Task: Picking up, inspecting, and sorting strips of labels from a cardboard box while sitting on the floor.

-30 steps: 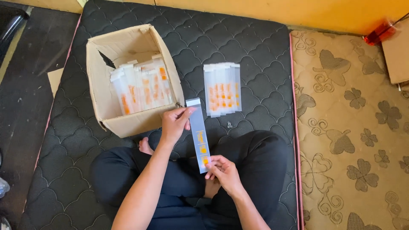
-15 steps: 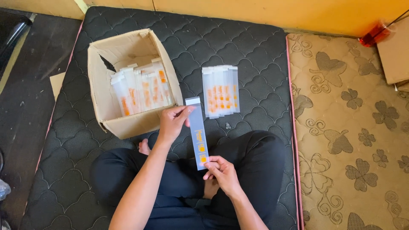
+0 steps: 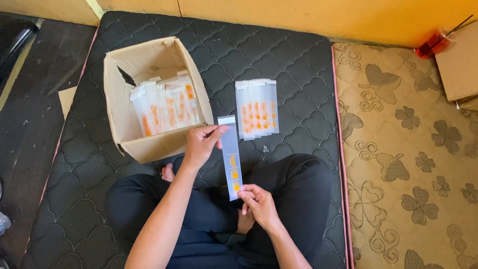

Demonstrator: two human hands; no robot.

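Sitting cross-legged on a dark quilted mattress [image 3: 298, 60], a person holds one long, narrow clear plastic sleeve [image 3: 231, 157] stretched lengthwise above their lap. The left hand [image 3: 201, 144] pinches the sleeve near its upper end, thumb and fingers closed on its left edge. The right hand [image 3: 259, 204] pinches the lower end, fingertips curled over the bottom edge. The sleeve carries small orange marks along its lower half.

Everything else sits around that sleeve. Just beyond its upper end, to the right, a flat stack of similar sleeves [image 3: 256, 108] lies on the mattress, fanned slightly, with orange marks showing. To the upper left of the sleeve, close to the left hand, stands an open cardboard box [image 3: 149, 144] with more sleeves leaning in a row inside it. Far to the right of the sleeve, a tan floral mat [image 3: 408, 164] lies touching the mattress edge.
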